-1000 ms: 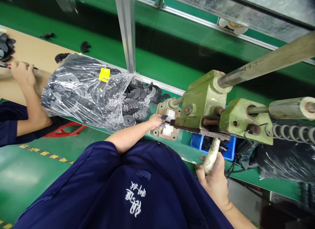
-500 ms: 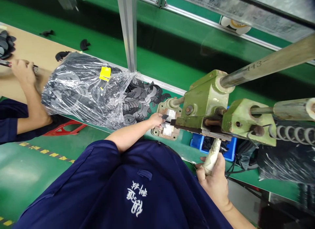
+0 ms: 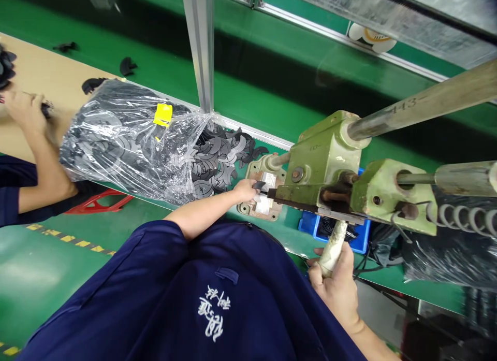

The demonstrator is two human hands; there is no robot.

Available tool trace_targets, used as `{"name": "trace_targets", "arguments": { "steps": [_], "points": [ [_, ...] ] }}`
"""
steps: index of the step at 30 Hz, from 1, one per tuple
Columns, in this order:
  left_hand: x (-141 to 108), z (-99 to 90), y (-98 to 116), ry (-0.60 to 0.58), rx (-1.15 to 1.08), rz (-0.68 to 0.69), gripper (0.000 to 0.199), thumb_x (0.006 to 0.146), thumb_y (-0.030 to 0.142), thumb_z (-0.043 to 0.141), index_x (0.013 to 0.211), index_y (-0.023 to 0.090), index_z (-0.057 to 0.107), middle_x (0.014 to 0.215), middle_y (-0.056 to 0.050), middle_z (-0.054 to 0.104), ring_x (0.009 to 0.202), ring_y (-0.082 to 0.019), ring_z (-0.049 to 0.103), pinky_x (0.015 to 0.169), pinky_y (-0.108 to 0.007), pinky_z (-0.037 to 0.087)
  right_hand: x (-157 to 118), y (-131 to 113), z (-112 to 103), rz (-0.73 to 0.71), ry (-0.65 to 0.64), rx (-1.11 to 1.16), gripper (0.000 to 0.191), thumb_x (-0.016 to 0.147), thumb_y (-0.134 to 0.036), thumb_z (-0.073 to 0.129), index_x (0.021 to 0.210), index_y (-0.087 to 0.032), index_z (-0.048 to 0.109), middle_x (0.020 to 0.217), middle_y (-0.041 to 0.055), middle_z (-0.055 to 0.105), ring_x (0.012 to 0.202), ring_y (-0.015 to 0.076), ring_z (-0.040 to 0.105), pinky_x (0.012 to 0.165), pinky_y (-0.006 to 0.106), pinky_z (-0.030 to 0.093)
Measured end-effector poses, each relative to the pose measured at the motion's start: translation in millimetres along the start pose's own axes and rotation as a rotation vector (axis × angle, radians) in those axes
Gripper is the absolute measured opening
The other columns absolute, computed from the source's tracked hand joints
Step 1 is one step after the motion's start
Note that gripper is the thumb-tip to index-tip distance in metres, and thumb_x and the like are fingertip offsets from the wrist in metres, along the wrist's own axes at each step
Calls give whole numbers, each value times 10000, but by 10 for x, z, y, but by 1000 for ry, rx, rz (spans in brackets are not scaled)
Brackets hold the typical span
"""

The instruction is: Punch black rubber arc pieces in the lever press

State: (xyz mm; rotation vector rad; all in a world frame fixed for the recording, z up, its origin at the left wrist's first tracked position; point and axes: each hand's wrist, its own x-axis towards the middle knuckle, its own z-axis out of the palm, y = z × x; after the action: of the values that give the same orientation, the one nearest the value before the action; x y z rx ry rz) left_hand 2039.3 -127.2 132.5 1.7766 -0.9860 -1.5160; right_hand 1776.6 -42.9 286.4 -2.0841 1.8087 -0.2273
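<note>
Black crescent-shaped blank, thin, probably light yet stiff, sits pinched in the left hand at the green press; best held by its outer edge; the right hand wraps firmly around the pale lever handle.

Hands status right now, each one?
Left hand: closed, pinching a black curved piece.
Right hand: closed, gripping a white-wrapped lever handle.
</note>
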Motion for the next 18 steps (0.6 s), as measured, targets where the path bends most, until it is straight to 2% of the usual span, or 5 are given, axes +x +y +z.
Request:
{"name": "trace_targets", "arguments": {
  "steps": [2, 4, 6, 12, 18],
  "points": [
    [50, 83, -37, -10, -225, -127, 213, 843, 183, 581, 1042, 131, 638, 739, -23, 659, 570, -112, 624, 590, -226, 536, -2, -8, -6, 13, -3, -2, 750, 796, -366, 506, 1456, -163, 213, 1008, 118, 670, 727, 249, 667, 691, 393, 517],
    [80, 131, -66, -2, -333, -159, 193, 844, 165, 581, 1023, 115, 632, 733, -18, 650, 528, -89, 601, 547, -202, 528, -4, -15, -10, 14, -5, -1, 755, 797, -370, 507, 1459, -162, 208, 1008, 113, 670, 766, 255, 670, 718, 395, 515],
    [81, 132, -81, 7, -298, -135, 188, 834, 182, 605, 1010, 128, 640, 734, -12, 650, 507, -84, 593, 523, -192, 519, -2, -11, -5, 6, -4, 9, 763, 804, -389, 499, 1463, -153, 195, 1011, 111, 669, 794, 258, 665, 733, 398, 513],
    [4, 16, -49, -11, 3, -11, 241, 807, 266, 643, 1030, 175, 653, 723, 0, 659, 505, -118, 619, 514, -205, 502, 13, 24, 26, -18, 18, 16, 753, 802, -415, 491, 1448, -134, 225, 1000, 110, 672, 805, 268, 649, 694, 395, 504],
    [46, 97, -20, 20, -158, -155, 260, 751, 212, 676, 1001, 146, 646, 717, -13, 647, 506, -117, 602, 477, -198, 488, 9, 15, 18, -5, 13, 2, 775, 806, -425, 490, 1467, -144, 197, 1014, 106, 675, 767, 246, 657, 695, 390, 518]
  ]
}}
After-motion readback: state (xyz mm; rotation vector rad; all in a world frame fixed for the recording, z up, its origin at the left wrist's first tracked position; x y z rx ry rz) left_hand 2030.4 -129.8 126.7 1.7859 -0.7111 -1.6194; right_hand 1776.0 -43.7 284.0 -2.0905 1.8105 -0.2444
